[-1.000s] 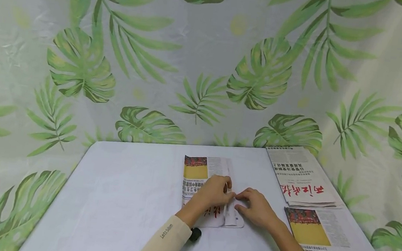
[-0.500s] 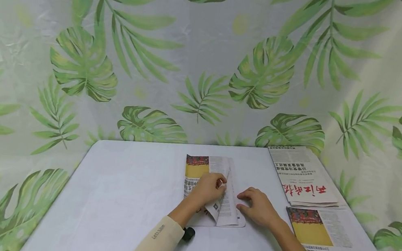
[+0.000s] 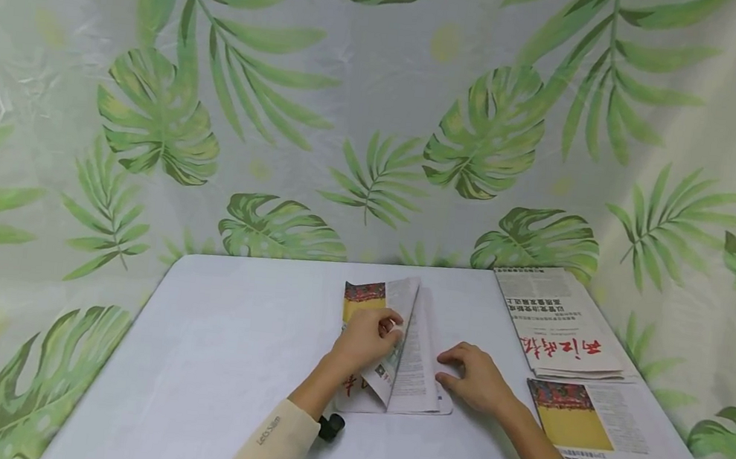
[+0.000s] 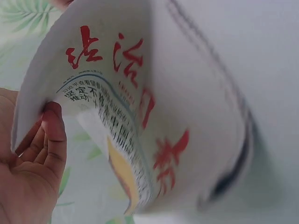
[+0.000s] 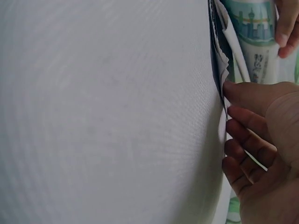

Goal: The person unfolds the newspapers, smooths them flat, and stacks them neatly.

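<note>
A folded newspaper [image 3: 416, 373] lies in the middle of the white table. My left hand [image 3: 364, 341] pinches the edge of its upper page and holds it raised toward the left. In the left wrist view, that lifted page [image 4: 105, 51] curves over, showing red characters and print, with the thumb on its edge. My right hand [image 3: 476, 379] rests beside the newspaper's right edge, fingers loosely bent. In the right wrist view, its fingertips [image 5: 229, 163] are by the table surface and the thumb is close to the paper layers; firm contact is hard to tell.
A stack of folded newspapers [image 3: 559, 332] lies at the table's back right. Nearer on the right is another newspaper [image 3: 608, 442] with a yellow picture. A leaf-patterned curtain [image 3: 380, 111] stands behind the white table [image 3: 227, 349].
My left hand has moved left, peeling the upper page up and over and baring the printed sheet beneath. The right hand has stayed almost in place by the right edge.
</note>
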Motion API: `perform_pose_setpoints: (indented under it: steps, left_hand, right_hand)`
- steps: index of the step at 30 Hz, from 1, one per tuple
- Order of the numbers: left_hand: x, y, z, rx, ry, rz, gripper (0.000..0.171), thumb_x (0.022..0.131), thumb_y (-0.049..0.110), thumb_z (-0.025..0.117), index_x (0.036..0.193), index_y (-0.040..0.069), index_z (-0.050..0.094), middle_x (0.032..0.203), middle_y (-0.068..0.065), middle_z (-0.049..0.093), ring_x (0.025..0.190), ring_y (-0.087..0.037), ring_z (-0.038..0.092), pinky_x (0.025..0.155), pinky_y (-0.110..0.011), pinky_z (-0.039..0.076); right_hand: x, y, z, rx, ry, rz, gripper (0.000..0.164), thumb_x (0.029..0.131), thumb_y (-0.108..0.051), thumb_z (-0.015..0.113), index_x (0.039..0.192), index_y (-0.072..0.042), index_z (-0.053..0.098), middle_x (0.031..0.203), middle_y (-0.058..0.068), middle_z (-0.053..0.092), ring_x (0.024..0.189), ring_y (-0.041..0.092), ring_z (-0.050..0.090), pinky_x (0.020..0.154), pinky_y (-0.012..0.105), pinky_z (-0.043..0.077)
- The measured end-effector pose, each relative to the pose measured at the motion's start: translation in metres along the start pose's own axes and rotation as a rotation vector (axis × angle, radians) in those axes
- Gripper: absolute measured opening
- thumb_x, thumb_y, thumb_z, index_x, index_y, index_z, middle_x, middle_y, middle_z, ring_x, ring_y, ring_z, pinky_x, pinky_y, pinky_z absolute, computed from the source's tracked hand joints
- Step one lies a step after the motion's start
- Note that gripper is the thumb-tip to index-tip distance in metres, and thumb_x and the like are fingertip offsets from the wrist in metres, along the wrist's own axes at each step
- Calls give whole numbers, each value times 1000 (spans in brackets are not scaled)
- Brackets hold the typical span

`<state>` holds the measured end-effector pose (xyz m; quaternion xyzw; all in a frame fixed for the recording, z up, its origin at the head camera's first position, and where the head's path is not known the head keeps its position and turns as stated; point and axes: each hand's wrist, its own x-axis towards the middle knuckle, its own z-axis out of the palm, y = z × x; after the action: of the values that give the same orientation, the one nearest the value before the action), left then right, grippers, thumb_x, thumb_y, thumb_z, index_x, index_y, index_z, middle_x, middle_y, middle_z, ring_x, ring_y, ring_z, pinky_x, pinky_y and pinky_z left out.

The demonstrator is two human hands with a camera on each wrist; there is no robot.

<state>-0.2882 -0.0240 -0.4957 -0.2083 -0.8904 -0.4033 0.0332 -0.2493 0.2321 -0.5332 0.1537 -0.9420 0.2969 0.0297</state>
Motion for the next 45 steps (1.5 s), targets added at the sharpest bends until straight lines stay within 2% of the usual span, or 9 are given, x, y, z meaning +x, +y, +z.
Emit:
perform_pose_setpoints:
  steps: [3,8,15,21,26,34,42,45]
  left_hand:
    - [-4,-1,-10,-15,19,11,21,98,21,69,116,11,75,86,5,66,71,-5,57,65,-22,49]
    - [-8,-5,-24,9,96,53,17,95,16,72,111,11,76,84,3,69,71,-6,60,67,-22,52]
    - [-15,-13,-31,5,120,28,11,93,17,73,104,15,76,78,6,65,68,-6,57,65,-22,49]
    - [-21,-20,-34,-6,152,-9,9,92,13,73,100,13,76,78,5,64,67,-5,58,65,-22,50]
    - [-30,-32,-45,-15,207,-52,7,89,10,73,95,13,76,75,5,64,65,-5,57,64,-21,50]
    - [-40,-54,-73,-13,254,-106,7,89,11,74,94,15,77,76,5,66,66,-6,60,65,-22,51]
    - [-53,-62,-102,4,298,-146,9,91,11,73,92,18,79,79,4,70,69,-9,63,66,-24,53]
    - [-58,-66,-110,6,316,-175,10,92,11,72,95,16,80,81,2,71,71,-9,64,67,-22,53]
  right_hand:
    - [0,-1,0,3,-1,-3,25,87,-19,82,111,-12,76,108,0,70,109,26,66,100,51,51]
    - [0,-2,1,-1,1,0,26,87,-17,83,110,-10,76,108,1,70,110,28,66,100,51,51]
    - [1,-9,1,-26,-2,-2,27,87,-20,83,110,-10,77,108,1,71,108,27,64,98,51,51]
    - [3,-13,4,-30,2,-18,28,86,-22,84,111,-10,76,109,2,72,109,27,64,98,51,51]
    - [3,-14,6,-25,-4,-7,29,86,-21,84,112,-9,76,110,2,72,109,27,64,99,51,50]
    - [3,-17,5,-18,0,2,31,85,-19,84,113,-8,75,112,4,71,110,28,64,100,52,50]
    - [1,-18,6,-3,-12,13,32,86,-20,84,114,-9,75,114,5,71,114,31,63,103,54,48]
    - [1,-19,5,-4,-9,18,31,86,-20,83,114,-9,75,115,5,71,115,32,63,104,54,48]
